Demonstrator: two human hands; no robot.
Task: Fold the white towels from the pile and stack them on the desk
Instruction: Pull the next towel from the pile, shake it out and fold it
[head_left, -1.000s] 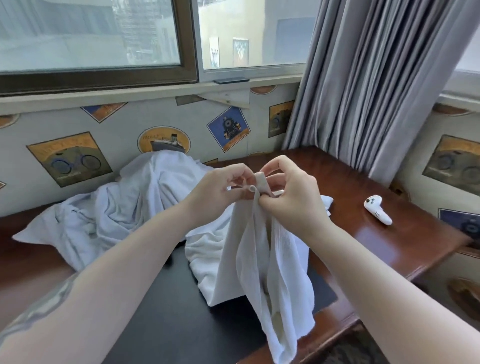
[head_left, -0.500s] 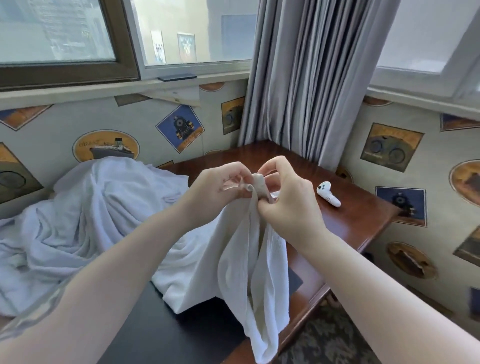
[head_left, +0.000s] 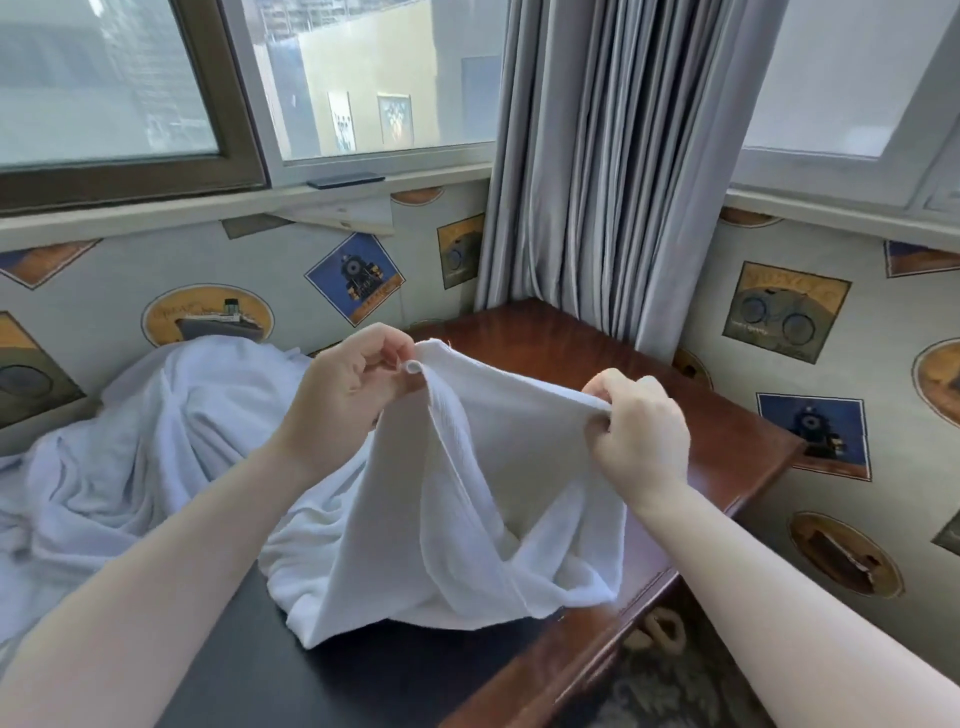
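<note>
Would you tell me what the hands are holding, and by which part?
Both hold one white towel by its top edge: the left hand pinches one corner, the right hand grips farther along.

matt ribbed cloth towel (head_left: 467, 467), glossy wood desk (head_left: 737, 447)

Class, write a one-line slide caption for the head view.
Both hands, left and right, pinch a white towel's top edge above the desk, pile beside it.
</note>
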